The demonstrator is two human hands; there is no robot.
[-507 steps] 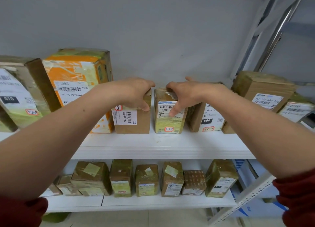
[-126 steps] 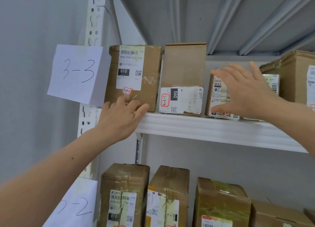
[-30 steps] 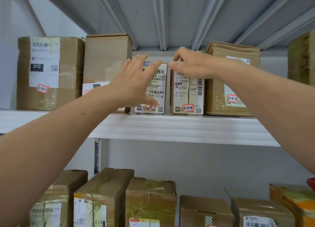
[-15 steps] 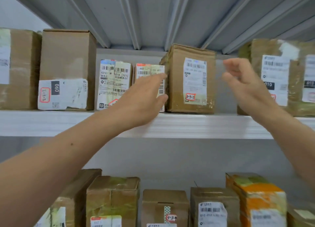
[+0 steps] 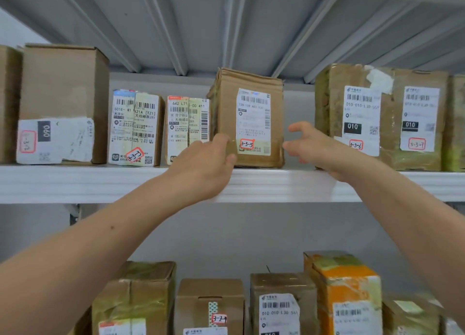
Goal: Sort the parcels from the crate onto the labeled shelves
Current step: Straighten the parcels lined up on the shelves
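Note:
A brown parcel marked 3-3-5 (image 5: 251, 123) stands upright on the white upper shelf (image 5: 276, 183). My left hand (image 5: 206, 163) rests with its fingertips on the parcel's lower left front corner. My right hand (image 5: 310, 146) hovers with spread, relaxed fingers in the gap just right of the parcel; whether it touches the parcel's side I cannot tell. Left of it stand the narrow parcels 3-3-3 (image 5: 136, 128) and 3-3-4 (image 5: 187, 128), the latter partly hidden by my left hand. To the right stand parcels 3-3-6 (image 5: 357, 118) and 3-3-7 (image 5: 420, 121).
A tall brown box with a 060 label (image 5: 63, 105) stands at the left of the upper shelf. The shelf below holds several parcels, among them one marked 3-2-4 (image 5: 211, 307) and an orange one (image 5: 347, 292). A ribbed metal shelf underside (image 5: 226, 25) is overhead.
The view has shifted right along the shelf. My left hand moved from parcel 3-3-4 to the lower left corner of 3-3-5. My right hand dropped and came in beside its right side.

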